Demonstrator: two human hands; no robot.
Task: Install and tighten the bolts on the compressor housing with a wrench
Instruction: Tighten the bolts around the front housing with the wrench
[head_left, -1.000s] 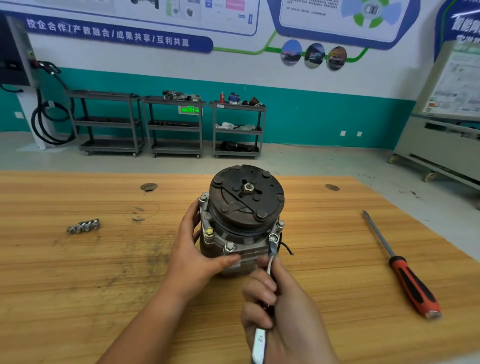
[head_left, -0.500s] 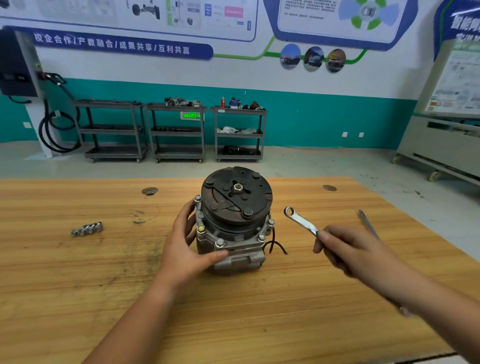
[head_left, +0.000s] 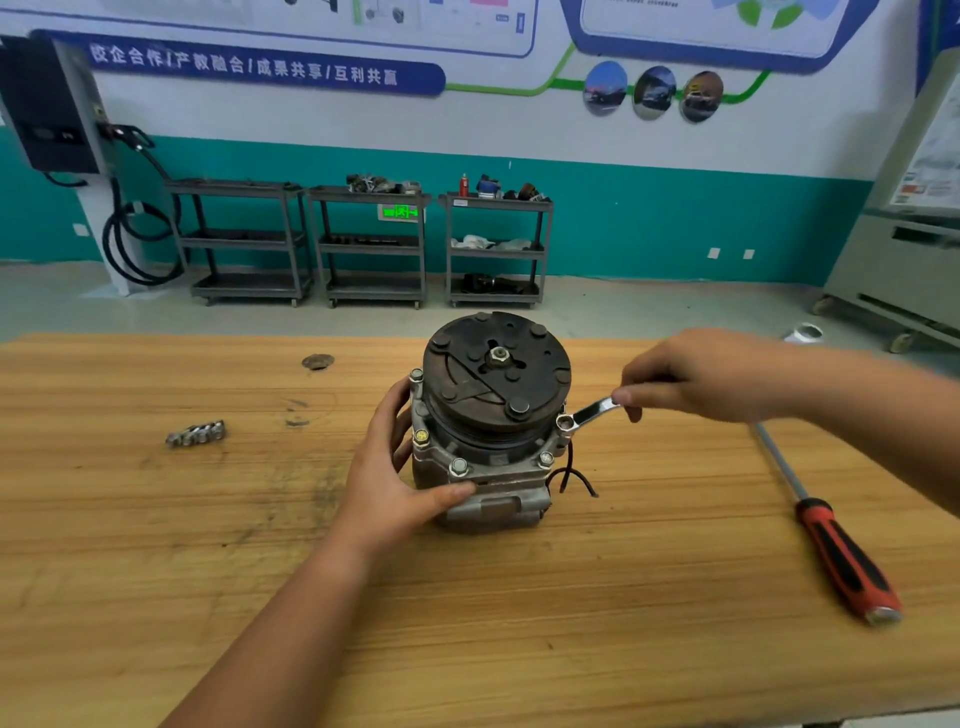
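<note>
While our left hand (head_left: 395, 483) is gripping the compressor housing (head_left: 493, 506), which is standing upright near the middle of the workbench (head_left: 467, 623), thumb lying across its front and fingers curling round its left side, we are setting the wrench (head_left: 592, 413) on a flange bolt (head_left: 565, 423) at the housing's right edge. Our right hand (head_left: 691, 382) is pinching the wrench's shank between thumb and fingers, and the ring end is sitting over that bolt head, as far as we are able to tell. Other bolts (head_left: 458, 466) are showing around the flange, already in their holes, so we are judging this to be the tightening step rather than the fitting one; how snug any of them is, we cannot tell. Next we are needing to seat the ring fully on the head, then swing the handle clockwise while the left hand is resisting the twist. With the pulley (head_left: 496, 374) crowding the wrench, short strokes are looking likely.
</note>
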